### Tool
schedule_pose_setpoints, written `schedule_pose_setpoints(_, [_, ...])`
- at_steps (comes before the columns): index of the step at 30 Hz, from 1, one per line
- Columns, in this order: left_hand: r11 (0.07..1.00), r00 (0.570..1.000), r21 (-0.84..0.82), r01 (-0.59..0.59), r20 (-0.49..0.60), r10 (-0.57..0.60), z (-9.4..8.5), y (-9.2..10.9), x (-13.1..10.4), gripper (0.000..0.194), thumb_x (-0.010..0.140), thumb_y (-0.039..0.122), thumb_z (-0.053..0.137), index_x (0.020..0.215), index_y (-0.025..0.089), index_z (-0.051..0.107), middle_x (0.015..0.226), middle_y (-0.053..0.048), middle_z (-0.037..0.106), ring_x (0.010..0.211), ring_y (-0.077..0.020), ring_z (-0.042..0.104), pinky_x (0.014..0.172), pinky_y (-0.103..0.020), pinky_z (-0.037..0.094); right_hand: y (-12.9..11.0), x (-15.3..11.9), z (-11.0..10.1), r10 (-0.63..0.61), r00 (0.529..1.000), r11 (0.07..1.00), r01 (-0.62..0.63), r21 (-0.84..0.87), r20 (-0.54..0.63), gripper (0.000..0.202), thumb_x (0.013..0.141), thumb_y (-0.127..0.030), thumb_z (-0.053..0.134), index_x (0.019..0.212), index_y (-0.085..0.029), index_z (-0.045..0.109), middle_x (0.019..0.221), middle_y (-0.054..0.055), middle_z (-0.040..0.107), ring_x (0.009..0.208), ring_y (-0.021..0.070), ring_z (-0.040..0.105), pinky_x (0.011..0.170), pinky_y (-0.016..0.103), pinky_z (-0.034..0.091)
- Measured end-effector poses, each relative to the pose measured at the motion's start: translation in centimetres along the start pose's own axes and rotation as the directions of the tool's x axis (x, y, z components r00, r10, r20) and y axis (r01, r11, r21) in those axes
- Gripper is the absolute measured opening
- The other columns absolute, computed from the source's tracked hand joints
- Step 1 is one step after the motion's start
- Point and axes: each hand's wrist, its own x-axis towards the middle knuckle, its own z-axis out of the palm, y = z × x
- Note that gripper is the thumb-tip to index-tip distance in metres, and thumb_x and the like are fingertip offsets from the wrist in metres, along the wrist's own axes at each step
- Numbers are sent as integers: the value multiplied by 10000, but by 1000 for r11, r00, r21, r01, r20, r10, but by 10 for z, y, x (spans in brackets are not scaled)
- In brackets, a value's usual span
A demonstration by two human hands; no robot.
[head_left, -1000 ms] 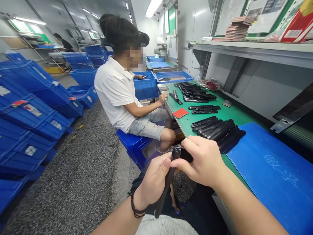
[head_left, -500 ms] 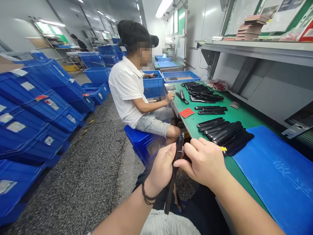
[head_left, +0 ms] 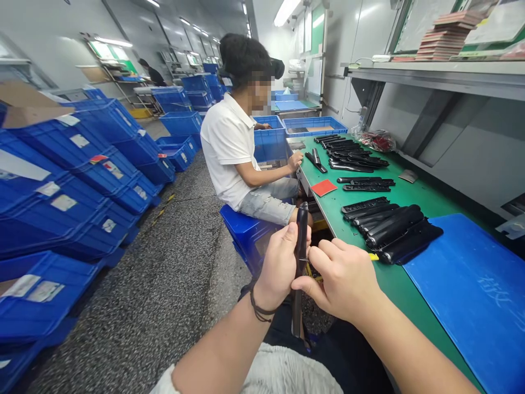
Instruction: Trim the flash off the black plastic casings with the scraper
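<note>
A long, glossy black plastic part (head_left: 301,230) stands nearly upright over my lap. My left hand (head_left: 279,262) is closed around its middle, thumb along the near side. Closed round a yellow-handled knife (head_left: 373,256), my right hand (head_left: 342,276) is close by on the right. Only the handle's yellow end and a bit of thin blade show; the blade meets the part's edge. My right thumb reaches to the part just below the blade. More black plastic parts (head_left: 394,227) lie in a row on the green table (head_left: 328,205) beyond my right hand.
A blue mat (head_left: 471,273) covers the table's near right. A red sheet (head_left: 324,187) lies at the table edge. A co-worker (head_left: 229,131) sits ahead on a blue stool (head_left: 241,230). Stacked blue crates (head_left: 86,180) line the left; a shelf (head_left: 443,71) overhangs the table.
The view has turned slightly left, so the surroundings shift right. The black part is more upright and shows more of its glossy face. Both hands keep their hold, the blade still at its edge.
</note>
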Motion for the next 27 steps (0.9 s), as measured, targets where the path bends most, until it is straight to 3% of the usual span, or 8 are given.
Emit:
schedule_pose_setpoints(5, [990,1000,-139,24,10,-23,5,5,3,600,919,737,615,813,146,611,653,21,454,538,-81,388,491,-208,305,-4,1,2,-26,999,1000,26,-1,-33,629,1111,-639,252,819,-199,593,735,31,548,662,193,353,638,364,180])
schedule_pose_setpoints(11, [976,998,-206,70,7,-70,3,17,12,567,884,723,668,820,167,581,571,75,355,417,-52,280,379,-181,211,-11,0,3,-56,996,998,54,35,64,638,1064,-730,317,795,-205,560,739,29,546,680,190,372,638,360,157])
schedule_pose_setpoints(18, [968,994,-235,91,-37,-102,-9,32,32,463,1035,591,515,852,168,557,586,73,398,366,-35,262,335,-155,213,-20,-2,6,-90,982,995,83,49,167,685,933,-877,445,809,-212,549,756,24,562,678,186,393,635,357,127])
schedule_pose_setpoints(23, [952,982,-288,101,-124,-142,-16,36,43,495,1011,629,555,858,159,571,593,73,415,357,-24,281,332,-154,200,-24,-3,6,-112,970,993,116,-6,214,544,978,-729,569,814,-210,553,760,25,570,696,193,429,631,359,117])
schedule_pose_setpoints(27, [941,960,-314,122,-205,-193,-20,36,49,480,1040,599,518,837,166,552,568,83,395,342,-25,262,327,-162,200,-26,-3,12,-143,980,983,157,-97,140,511,1053,-641,500,782,-211,552,728,36,557,684,200,417,629,370,109])
